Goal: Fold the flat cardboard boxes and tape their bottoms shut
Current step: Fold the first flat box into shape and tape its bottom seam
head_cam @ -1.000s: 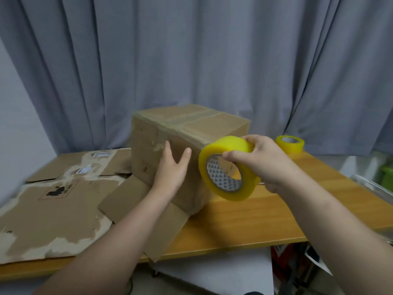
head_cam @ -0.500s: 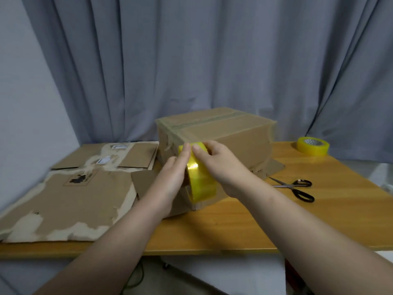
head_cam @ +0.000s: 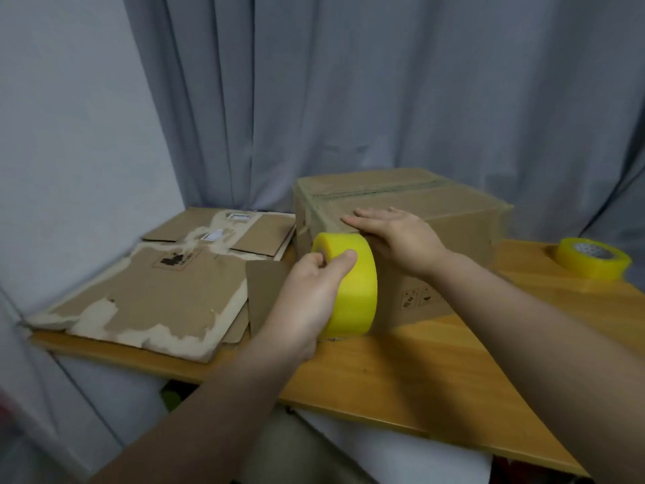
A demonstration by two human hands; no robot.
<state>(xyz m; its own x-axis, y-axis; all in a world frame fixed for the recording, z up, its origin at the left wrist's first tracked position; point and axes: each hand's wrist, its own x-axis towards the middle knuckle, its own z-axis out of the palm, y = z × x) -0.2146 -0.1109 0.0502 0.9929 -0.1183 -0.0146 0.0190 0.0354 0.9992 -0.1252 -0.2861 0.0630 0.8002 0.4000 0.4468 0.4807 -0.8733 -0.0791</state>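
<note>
1. Head view: light wooden table (head_cam: 436,372) carries everything.
2. Flat, torn brown cardboard sheets (head_cam: 167,295) lie at left, not yet folded.
3. Folded brown cardboard box (head_cam: 453,232) stands centre with its taped flaps up. The seam runs left-right.
4. Yellow tape roll (head_cam: 352,291) is held on edge against the box's near face, just below the right hand (head_cam: 401,239).
5. Left hand (head_cam: 307,295) pinches the roll's rim. Right hand lies flat with straight fingers, pressing the box's top near edge.
6. Likely next: pull the roll down from the pressed spot.

The left hand (head_cam: 307,298) is gripping a yellow tape roll (head_cam: 352,284) against the box (head_cam: 450,232), while the right hand (head_cam: 398,235) is pressing flat on its top edge.
</note>
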